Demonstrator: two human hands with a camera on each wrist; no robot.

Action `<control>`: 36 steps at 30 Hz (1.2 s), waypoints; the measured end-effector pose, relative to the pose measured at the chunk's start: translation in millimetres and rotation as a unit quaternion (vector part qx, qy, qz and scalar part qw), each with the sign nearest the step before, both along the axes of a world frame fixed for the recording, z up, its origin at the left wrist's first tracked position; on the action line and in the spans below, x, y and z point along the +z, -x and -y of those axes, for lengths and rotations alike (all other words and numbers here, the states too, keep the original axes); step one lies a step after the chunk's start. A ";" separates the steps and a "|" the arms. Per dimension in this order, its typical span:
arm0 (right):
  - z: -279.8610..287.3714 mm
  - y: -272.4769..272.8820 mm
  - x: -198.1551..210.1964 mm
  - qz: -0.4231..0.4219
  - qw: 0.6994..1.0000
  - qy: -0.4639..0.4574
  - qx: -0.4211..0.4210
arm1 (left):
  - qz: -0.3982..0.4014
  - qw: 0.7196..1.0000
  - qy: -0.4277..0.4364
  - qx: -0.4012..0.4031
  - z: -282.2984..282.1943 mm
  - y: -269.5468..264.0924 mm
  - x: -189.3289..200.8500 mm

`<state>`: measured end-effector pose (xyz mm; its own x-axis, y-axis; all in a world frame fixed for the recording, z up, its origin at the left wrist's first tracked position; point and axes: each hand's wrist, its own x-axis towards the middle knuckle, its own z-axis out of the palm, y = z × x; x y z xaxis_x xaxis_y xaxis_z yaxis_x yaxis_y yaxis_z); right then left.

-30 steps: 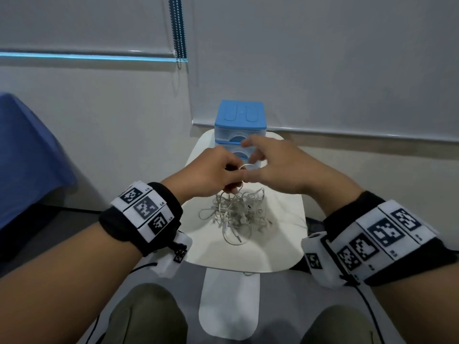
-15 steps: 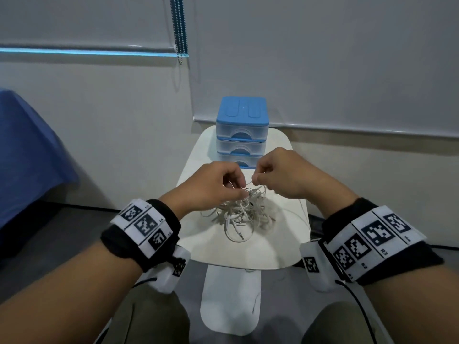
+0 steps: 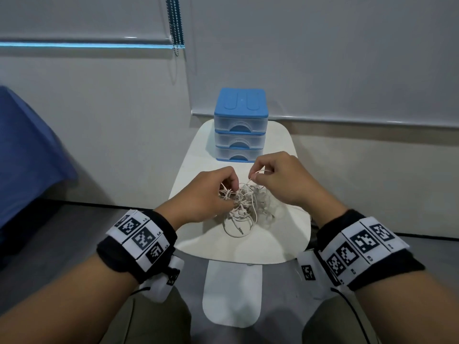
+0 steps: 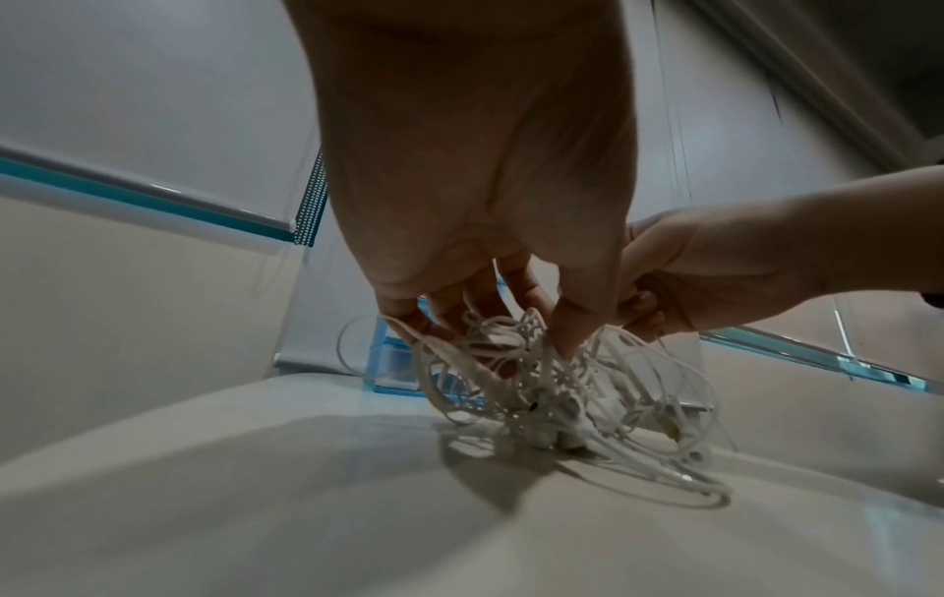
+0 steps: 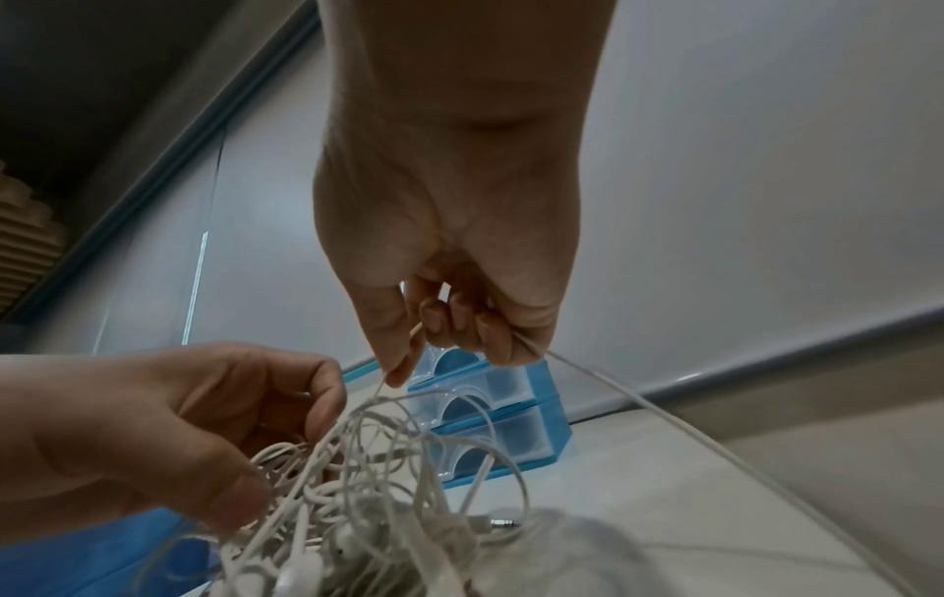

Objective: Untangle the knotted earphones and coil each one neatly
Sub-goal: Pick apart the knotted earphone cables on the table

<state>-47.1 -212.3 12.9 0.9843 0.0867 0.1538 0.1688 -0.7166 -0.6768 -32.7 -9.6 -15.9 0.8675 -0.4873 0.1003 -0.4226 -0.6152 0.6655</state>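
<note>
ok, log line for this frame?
left hand grips tangle | right hand pinches one cord | tangle on table | nothing coiled

I am holding my left hand [image 3: 208, 192] low with its fingers [image 4: 572, 323] curled and pinching. I am lifting my right hand [image 3: 280, 180] higher, fingers [image 5: 393, 323] pinching too.

A blue drawer unit [image 3: 240, 125] is blocking the far end of the small white table [image 3: 196, 234]. The earphone tangle [image 3: 244, 207] is occupying the centre, with bare tabletop lying open nearer the person.
</note>
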 end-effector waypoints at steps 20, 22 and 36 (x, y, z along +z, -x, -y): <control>-10.3 -19.0 6.9 0.008 0.996 0.074 0.045 | 0.030 0.999 -0.027 -0.035 -2.9 -14.7 -3.0; -7.3 -10.2 10.4 0.021 0.995 0.049 0.079 | 0.034 0.998 -0.029 -0.035 -1.8 -16.7 -3.7; -14.6 3.4 -16.2 0.041 0.971 0.224 0.074 | -0.003 0.999 -0.033 -0.037 1.6 -22.5 3.7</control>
<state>-50.5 -197.8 -3.4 0.9419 0.3026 0.1461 0.3329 -0.8994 -0.2834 -10.2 -11.2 -12.2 0.8290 -0.5560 0.0600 -0.4647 -0.6254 0.6268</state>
